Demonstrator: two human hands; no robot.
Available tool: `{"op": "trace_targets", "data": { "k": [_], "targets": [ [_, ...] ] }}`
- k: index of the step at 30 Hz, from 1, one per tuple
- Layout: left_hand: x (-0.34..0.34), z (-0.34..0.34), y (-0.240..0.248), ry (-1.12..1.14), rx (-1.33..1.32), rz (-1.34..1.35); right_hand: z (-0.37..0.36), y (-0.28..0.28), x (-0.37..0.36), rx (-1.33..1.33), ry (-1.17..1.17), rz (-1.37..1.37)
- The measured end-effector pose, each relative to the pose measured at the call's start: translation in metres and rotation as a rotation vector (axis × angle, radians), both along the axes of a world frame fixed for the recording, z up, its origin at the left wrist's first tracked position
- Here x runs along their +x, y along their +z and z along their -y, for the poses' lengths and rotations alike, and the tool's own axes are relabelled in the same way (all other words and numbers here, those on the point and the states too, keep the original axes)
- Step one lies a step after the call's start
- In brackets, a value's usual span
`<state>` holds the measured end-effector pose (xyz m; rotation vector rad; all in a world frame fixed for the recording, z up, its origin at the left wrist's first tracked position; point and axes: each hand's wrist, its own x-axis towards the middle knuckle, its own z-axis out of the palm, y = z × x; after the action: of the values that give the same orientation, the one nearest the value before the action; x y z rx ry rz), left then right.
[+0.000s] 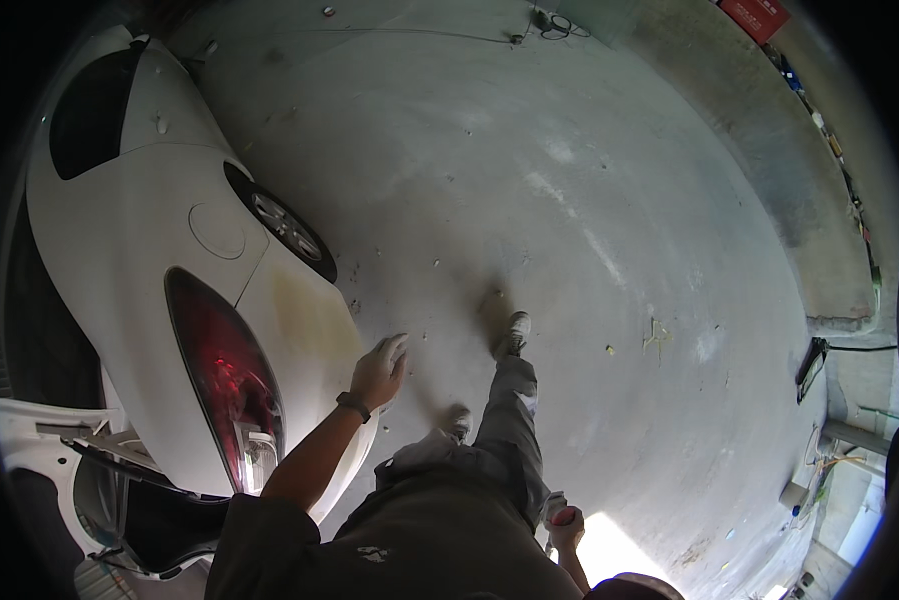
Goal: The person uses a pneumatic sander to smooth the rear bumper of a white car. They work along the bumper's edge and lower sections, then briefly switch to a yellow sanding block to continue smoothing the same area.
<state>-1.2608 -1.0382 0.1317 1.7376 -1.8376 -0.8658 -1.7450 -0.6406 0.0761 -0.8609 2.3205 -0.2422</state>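
My left hand (377,374), with a dark band (353,405) on its wrist, hangs beside the rear bumper of a white car (154,235). Its fingers look loosely stretched, with pale tips, and nothing shows in them. Below it on the body is a yellowish patch (314,315), near the red tail light (231,375). Low by my right leg, my right hand (569,536) is closed around a small object with a reddish rounded part (564,516) and a pale grey part. Its kind is too small and dim to tell.
The car's boot lid (44,440) stands raised at the lower left. Its rear wheel (287,228) rests on the grey floor (569,200). A coiled cable (559,27) lies at the far side. A low wall (739,150) with a red box (756,17) runs along the right.
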Motion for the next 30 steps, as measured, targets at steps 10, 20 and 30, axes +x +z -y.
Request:
{"op": "trace_targets", "data": {
  "k": [10, 20, 30],
  "targets": [
    [0.036, 0.019, -0.065, 0.525, 0.492, 0.159, 0.517, -0.029, -0.119, -0.038, 0.435, -0.140],
    [0.132, 0.282, -0.141, 0.504, 0.730, 0.106, 1.079, -0.056, -0.013, -0.441, 0.429, -0.306],
    [0.319, 0.630, -0.150, 0.815, 0.654, -0.306, 1.367, -0.321, 0.223, -0.049, 0.469, -0.088]
  ]
}}
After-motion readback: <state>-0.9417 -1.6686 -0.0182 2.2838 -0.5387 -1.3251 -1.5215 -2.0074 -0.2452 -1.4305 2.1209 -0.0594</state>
